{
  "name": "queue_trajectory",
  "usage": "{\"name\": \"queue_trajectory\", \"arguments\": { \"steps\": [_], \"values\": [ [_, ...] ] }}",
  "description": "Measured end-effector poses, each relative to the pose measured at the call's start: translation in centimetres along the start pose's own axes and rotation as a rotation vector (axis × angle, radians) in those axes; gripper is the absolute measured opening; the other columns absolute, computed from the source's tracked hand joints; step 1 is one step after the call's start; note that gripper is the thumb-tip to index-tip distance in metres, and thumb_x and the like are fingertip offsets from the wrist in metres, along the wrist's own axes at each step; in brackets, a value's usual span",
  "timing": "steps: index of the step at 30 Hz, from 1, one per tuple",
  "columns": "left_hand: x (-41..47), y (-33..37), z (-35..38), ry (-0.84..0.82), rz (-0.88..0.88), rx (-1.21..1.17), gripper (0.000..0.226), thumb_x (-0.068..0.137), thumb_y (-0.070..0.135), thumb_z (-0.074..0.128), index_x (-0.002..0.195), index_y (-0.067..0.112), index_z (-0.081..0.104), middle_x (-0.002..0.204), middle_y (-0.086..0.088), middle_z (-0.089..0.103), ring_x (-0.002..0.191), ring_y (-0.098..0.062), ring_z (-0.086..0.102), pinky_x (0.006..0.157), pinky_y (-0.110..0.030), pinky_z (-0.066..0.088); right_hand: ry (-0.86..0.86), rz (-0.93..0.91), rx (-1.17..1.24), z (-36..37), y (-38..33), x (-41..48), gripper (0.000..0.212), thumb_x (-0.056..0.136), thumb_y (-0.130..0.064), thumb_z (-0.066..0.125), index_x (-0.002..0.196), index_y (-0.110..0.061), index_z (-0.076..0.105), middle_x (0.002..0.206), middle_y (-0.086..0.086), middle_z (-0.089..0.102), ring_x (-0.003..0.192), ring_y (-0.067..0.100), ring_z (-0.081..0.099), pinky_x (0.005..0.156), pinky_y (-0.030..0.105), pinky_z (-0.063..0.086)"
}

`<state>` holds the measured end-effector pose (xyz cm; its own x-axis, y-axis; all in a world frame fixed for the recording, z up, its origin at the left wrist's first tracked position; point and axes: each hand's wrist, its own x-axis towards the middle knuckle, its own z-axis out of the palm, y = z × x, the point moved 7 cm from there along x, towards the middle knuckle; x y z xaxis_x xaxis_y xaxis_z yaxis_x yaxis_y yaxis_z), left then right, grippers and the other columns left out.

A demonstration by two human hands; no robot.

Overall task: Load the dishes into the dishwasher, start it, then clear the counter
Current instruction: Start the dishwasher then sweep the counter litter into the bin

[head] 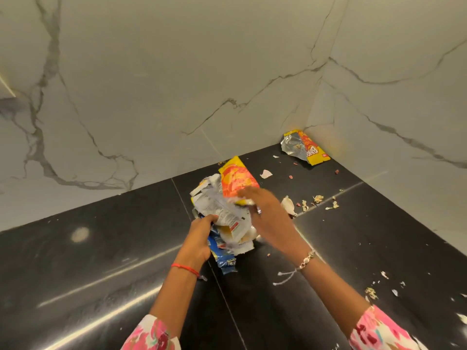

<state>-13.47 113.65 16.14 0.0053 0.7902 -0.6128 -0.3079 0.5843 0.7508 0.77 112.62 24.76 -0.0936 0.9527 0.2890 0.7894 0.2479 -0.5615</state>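
Left grip (199,238) clutches one wad of wrappers (222,210); right grip (265,213) unclear, blurred; one wrapper (305,150) lies apart.

The place looks like a home kitchen. A polished black stone counter (101,261) runs into a corner beneath white, grey-veined marble wall slabs (177,84). Food litter is scattered about: crumpled wrappers (222,213), a torn yellow snack packet (307,150) in the corner, and pale papery peel scraps (318,199).

white grey-veined marble walls (177,72) meet at corner; glossy black counter (75,261) below
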Motion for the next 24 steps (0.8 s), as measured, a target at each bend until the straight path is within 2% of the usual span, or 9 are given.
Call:
{"name": "queue_trajectory", "arguments": {
  "steps": [5,7,9,12,15,16,18,21,24],
  "values": [
    [-0.1,0.1,4.2,-0.181,-0.029,-0.191,0.022,0.095,0.025,0.047,0.101,0.012,0.065,0.07,-0.007,0.071,0.057,-0.019,0.068,0.056,-0.031,0.056,-0.215,-0.008,-0.271,2.6,1.2,-1.4,0.047,0.092,-0.02,0.04,0.139,-0.019,0.04,0.152,0.005,0.025,0.137,0.027,0.025,0.109,0.038,0.028],
    [-0.2,0.2,5.2,-0.214,-0.054,-0.206,0.024,0.095,0.035,0.048,0.095,0.017,0.064,0.066,-0.006,0.071,0.055,-0.019,0.068,0.059,-0.031,0.054,-0.27,-0.002,-0.274,3.1,1.8,-1.5,0.053,0.089,-0.033,0.029,0.14,-0.018,0.037,0.153,0.006,0.022,0.139,0.028,0.021,0.111,0.039,0.024],
    [0.4,0.4,5.9,-0.196,-0.049,-0.143,0.018,0.093,0.026,0.053,0.1,0.012,0.064,0.069,-0.009,0.071,0.055,-0.02,0.068,0.061,-0.034,0.054,-0.306,-0.048,-0.29,3.5,2.6,-1.0,0.068,0.078,-0.04,0.016,0.137,-0.019,0.041,0.15,0.005,0.03,0.135,0.027,0.027,0.11,0.04,0.024],
    [2.7,0.6,6.1,-0.096,-0.027,-0.04,0.039,0.087,0.003,0.056,0.125,-0.003,0.051,0.088,-0.017,0.065,0.066,-0.026,0.065,0.056,-0.034,0.057,-0.247,0.07,0.135,2.0,4.6,1.0,0.06,0.069,-0.028,0.033,0.12,-0.017,0.063,0.135,0.003,0.053,0.125,0.014,0.046,0.108,0.031,0.032],
    [5.3,0.9,6.5,-0.046,-0.031,-0.006,0.04,0.09,-0.002,0.052,0.129,-0.005,0.045,0.112,-0.024,0.061,0.072,-0.026,0.059,0.063,-0.04,0.051,0.11,0.236,0.576,-1.9,9.0,4.2,0.047,0.063,-0.01,0.038,0.095,-0.009,0.073,0.113,0.006,0.066,0.099,0.013,0.062,0.087,0.025,0.049],
    [6.3,1.0,6.7,-0.047,-0.033,0.007,0.038,0.09,-0.001,0.052,0.128,-0.005,0.046,0.118,-0.025,0.058,0.073,-0.026,0.058,0.064,-0.04,0.051,0.191,0.267,0.532,-3.0,11.2,5.4,0.043,0.067,-0.007,0.04,0.097,-0.01,0.072,0.116,0.005,0.064,0.1,0.016,0.061,0.084,0.024,0.048],
    [8.0,1.3,7.0,-0.056,-0.031,0.02,0.036,0.09,0.0,0.053,0.125,-0.005,0.048,0.109,-0.025,0.062,0.072,-0.026,0.059,0.058,-0.04,0.054,0.191,0.302,0.242,-4.1,15.8,8.1,0.037,0.082,-0.008,0.048,0.115,-0.014,0.063,0.135,0.005,0.051,0.122,0.019,0.049,0.096,0.026,0.042],
    [10.1,2.0,8.1,-0.09,-0.031,0.007,0.03,0.09,0.001,0.053,0.12,-0.004,0.051,0.083,-0.015,0.062,0.064,-0.025,0.063,0.041,-0.029,0.054,0.027,0.365,-0.213,-3.8,23.1,12.0,0.057,0.09,-0.018,0.054,0.142,-0.014,0.033,0.153,0.012,0.02,0.142,0.028,0.018,0.114,0.041,0.024],
    [11.9,2.1,9.0,-0.102,-0.055,0.016,0.023,0.09,0.003,0.055,0.112,-0.003,0.055,0.077,-0.015,0.064,0.061,-0.025,0.064,0.04,-0.029,0.053,-0.023,0.476,-0.379,-3.7,29.3,14.7,0.075,0.092,-0.029,0.056,0.149,-0.013,0.01,0.156,0.016,0.007,0.143,0.035,0.005,0.116,0.049,0.017]
  ]
}}
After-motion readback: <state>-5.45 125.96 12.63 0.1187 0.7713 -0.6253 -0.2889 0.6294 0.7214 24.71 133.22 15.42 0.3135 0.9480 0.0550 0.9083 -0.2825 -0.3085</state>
